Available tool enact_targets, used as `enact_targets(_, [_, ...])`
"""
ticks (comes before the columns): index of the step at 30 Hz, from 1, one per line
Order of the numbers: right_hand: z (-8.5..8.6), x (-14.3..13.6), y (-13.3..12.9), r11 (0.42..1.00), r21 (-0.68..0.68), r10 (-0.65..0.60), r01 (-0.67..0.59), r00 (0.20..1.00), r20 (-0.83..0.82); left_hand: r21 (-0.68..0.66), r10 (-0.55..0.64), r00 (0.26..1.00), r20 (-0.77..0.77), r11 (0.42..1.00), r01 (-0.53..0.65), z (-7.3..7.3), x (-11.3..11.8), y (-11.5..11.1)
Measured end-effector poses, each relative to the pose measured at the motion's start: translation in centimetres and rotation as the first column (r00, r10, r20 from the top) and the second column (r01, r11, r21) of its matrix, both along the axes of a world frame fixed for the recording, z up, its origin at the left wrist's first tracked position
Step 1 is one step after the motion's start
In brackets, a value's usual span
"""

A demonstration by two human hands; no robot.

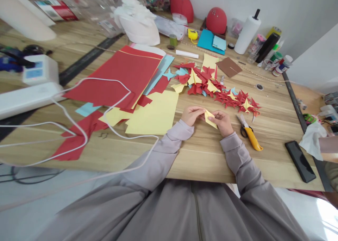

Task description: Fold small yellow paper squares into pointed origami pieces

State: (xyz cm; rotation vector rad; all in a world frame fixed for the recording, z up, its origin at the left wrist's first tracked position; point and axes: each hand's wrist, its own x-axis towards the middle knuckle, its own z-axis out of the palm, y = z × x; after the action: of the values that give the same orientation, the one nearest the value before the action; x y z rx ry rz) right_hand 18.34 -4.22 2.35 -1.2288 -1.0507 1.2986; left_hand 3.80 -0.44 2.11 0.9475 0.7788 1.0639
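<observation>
A small folded piece of yellow paper (211, 119) is held just above the wooden table, between my two hands. My left hand (193, 115) pinches its upper left corner. The fingers and thumb of my right hand (222, 122) are closed on its right side. Beyond my hands lies a long pile of folded red paper stars (195, 89), with some yellow and light blue ones among them. Yellow sheets (155, 114) lie left of my left hand, partly beneath a large red sheet (118, 75).
Right of my right hand lie an orange-handled cutter (253, 138), scissors (243, 131) and a black phone (300, 161). A white cable (126, 136) loops over the papers at left. Bottles and a white roll (247, 35) stand at the back right.
</observation>
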Motion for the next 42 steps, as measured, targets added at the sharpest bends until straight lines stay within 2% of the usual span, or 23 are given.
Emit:
enact_targets(6, [-0.2,0.1,0.0,1.000,-0.003,-0.011,0.011,1.000,-0.003,-0.015,0.045,0.999,0.011,0.999,-0.045,0.0,0.0,0.1])
enact_targets(12, [-0.2,0.2,-0.1,0.999,0.014,0.033,-0.033,0.999,0.006,0.176,0.040,0.981,-0.187,0.984,-0.006,-0.2,0.5,-0.3])
enact_targets(16, [-0.4,0.1,-0.1,0.997,0.045,0.063,-0.065,0.997,0.034,0.220,0.017,0.976,-0.218,0.975,0.033,-0.7,0.8,-0.4])
enact_targets(25, [-0.3,0.1,-0.1,0.997,0.049,0.059,-0.060,0.998,0.028,0.144,-0.023,0.983,-0.183,0.988,0.050,-0.6,0.5,-0.1])
enact_targets(34, [-0.1,0.0,0.0,0.998,0.022,0.052,-0.052,0.999,0.010,0.098,0.061,0.980,-0.191,0.994,-0.043,-0.8,0.6,-0.1])
enact_targets(42, [-0.3,0.0,-0.1,0.997,0.025,0.068,-0.069,0.997,0.040,0.008,0.101,0.988,-0.114,0.995,-0.101,-0.9,0.7,-0.1])
